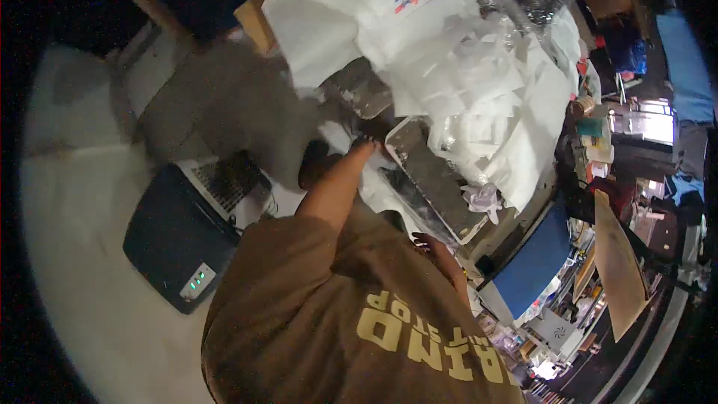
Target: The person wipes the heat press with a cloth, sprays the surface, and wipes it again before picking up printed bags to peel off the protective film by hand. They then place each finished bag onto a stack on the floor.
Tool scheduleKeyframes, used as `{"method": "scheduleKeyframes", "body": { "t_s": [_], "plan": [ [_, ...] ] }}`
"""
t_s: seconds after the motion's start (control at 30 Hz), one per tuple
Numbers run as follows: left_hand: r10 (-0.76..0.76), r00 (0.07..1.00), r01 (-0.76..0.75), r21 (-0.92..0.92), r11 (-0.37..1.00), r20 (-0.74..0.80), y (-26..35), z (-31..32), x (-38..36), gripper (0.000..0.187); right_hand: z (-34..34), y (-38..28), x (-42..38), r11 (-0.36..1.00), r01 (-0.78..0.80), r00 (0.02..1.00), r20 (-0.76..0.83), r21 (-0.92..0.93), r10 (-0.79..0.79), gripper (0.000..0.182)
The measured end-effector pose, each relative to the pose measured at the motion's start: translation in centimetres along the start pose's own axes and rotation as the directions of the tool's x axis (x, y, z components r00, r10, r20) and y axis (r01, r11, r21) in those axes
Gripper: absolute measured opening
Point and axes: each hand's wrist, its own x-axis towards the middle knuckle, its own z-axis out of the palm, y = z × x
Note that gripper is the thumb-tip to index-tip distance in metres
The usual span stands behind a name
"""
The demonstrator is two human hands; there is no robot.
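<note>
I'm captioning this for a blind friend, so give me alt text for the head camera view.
The left hand and right hand are beside a dark rectangular panel with a white rim. Crumpled white sheeting is heaped beyond it, and at picture left sits a black box with rounded corners and green lights.

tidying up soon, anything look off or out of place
A crumpled pale scrap lies on the white-rimmed panel, whose dark face has whitish marks, and white sheets are heaped untidily beside it.

Crumpled plastic (482, 200) on white-rimmed surface (432, 178)
</note>
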Motion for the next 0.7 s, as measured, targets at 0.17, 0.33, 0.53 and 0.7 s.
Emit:
{"method": "scheduleKeyframes", "body": {
  "t_s": [0.17,0.33,0.53,0.7],
  "plan": [
    [0.19,0.931,-0.262,0.206,0.943,0.311,1.9,-3.6,-7.2,0.053,-3.1,-6.7,2.3,0.981,0.183,0.963,-0.212,0.072,-0.164,0.029],
    [0.292,0.798,-0.409,0.117,0.905,0.528,7.2,-14.8,-14.4,0.039,-7.0,-14.3,6.5,0.939,0.309,0.813,-0.555,0.154,-0.176,0.027],
    [0.553,0.759,-0.425,0.383,0.82,-0.344,24.1,-29.5,-13.7,0.015,-9.4,-21.2,9.7,0.807,0.485,0.746,-0.641,0.338,-0.18,0.028],
    [0.773,0.634,-0.295,0.911,0.289,-0.04,24.2,-34.6,-6.3,0.012,-9.4,-23.6,10.1,0.792,0.535,0.703,-0.675,0.293,-0.225,0.025]
  ]
}}
